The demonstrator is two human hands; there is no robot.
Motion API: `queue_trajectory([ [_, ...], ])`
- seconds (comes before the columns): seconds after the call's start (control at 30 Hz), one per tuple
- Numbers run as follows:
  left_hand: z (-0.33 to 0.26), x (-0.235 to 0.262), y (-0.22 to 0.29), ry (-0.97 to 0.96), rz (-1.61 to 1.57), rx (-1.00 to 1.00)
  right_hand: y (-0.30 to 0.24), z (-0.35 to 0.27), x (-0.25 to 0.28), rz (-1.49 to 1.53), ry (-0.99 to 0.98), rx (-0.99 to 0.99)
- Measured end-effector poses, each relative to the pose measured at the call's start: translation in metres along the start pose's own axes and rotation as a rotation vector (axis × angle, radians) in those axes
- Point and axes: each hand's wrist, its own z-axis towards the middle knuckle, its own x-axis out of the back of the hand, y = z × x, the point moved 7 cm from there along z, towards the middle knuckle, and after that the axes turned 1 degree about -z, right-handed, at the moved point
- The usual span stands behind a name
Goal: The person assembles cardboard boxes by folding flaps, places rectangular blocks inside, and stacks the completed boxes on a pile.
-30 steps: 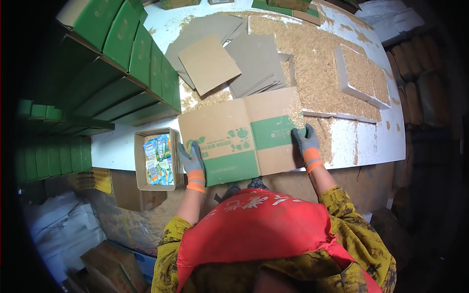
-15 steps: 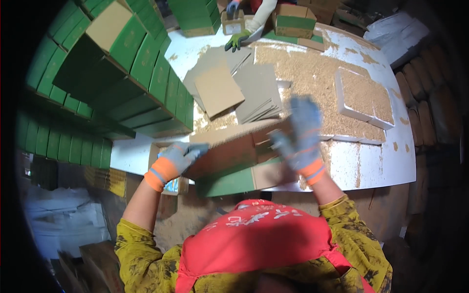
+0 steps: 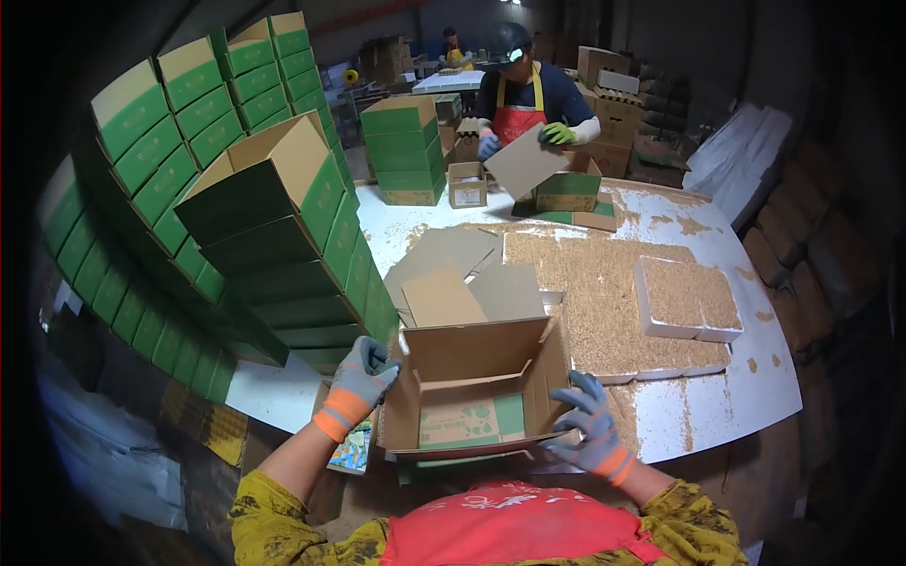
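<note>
An open-topped carton (image 3: 479, 351), brown inside, stands before me on the table's near edge. Green printing shows on its inside bottom. My left hand (image 3: 366, 375), in a grey and orange glove, is closed on the carton's left wall, its fingers curled near the top edge. At the right wall, my right hand (image 3: 590, 429) has its fingers spread and bent, touching or very near the front right corner. Part of a green surface (image 3: 444, 469) shows under the carton's near edge. Grey cardboard sheets (image 3: 444, 250) and a tan sheet (image 3: 442, 300) lie just behind it.
Tall stacks of green cartons (image 3: 326, 222) rise at the left. White trays (image 3: 675, 330) filled with brown granules stand on the white table (image 3: 755, 396) at right. Across it, a co-worker (image 3: 517, 104) holds a grey cardboard sheet (image 3: 527, 162) over a green box (image 3: 566, 193).
The carton, tilted and partly flattened before, now stands squared with its opening up. My right hand has come down and nearer. The view has lifted, and the co-worker has raised a grey sheet.
</note>
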Motion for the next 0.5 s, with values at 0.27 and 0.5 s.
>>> queue_trajectory([
  [0.27, -0.024, -0.133, -0.032, -0.551, 0.641, -0.494, -0.027, 0.017, -0.065, 0.241, -0.476, 0.133],
  [0.5, -0.002, -0.133, -0.141, -0.706, -0.327, 0.135, 0.033, 0.035, -0.085, 0.368, -0.395, -0.440],
])
